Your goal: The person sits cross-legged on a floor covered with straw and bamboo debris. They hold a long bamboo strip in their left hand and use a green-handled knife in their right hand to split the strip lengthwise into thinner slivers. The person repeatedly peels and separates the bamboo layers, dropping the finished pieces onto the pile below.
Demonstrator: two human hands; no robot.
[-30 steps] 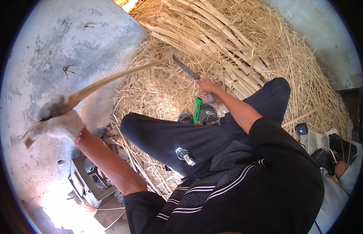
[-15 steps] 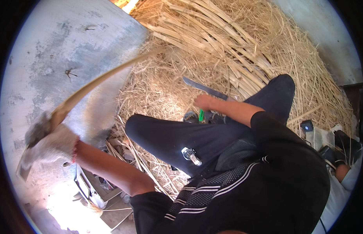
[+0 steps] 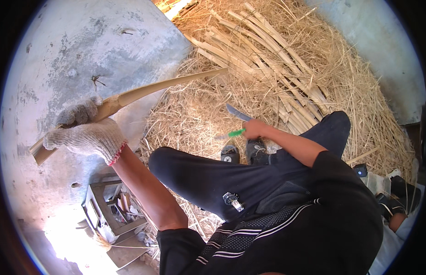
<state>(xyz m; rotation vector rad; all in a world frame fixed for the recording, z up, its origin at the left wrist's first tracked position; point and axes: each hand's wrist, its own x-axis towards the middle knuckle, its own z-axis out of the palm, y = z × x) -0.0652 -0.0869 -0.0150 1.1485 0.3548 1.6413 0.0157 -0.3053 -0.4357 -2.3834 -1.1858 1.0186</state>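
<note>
My left hand (image 3: pixel 91 140), in a pale knitted work glove with a red cuff edge, is closed around a long split bamboo strip (image 3: pixel 153 87). The strip runs from the far left up to the right, its thin end over the straw. In my bare right hand (image 3: pixel 254 129), held in front of my knees, is a small green-handled knife (image 3: pixel 236 132); its greyish blade points left and is blurred. Just beyond that hand shows a dark, long blade (image 3: pixel 238 112), whose other end is hidden behind the hand and forearm.
A pile of split bamboo strips (image 3: pixel 268 50) lies on straw-like shavings (image 3: pixel 190 110) ahead. A grey, stained wall (image 3: pixel 130 50) borders the left side. A framed box of odds and ends (image 3: pixel 114 208) stands lower left. Shoes (image 3: pixel 230 154) show below my right hand. Another person's arm (image 3: pixel 396 221) appears at right.
My left hand has moved up and to the right, and the bamboo strip lies flatter. The green-handled knife has turned from upright to sideways in my right hand. The view has shifted slightly.
</note>
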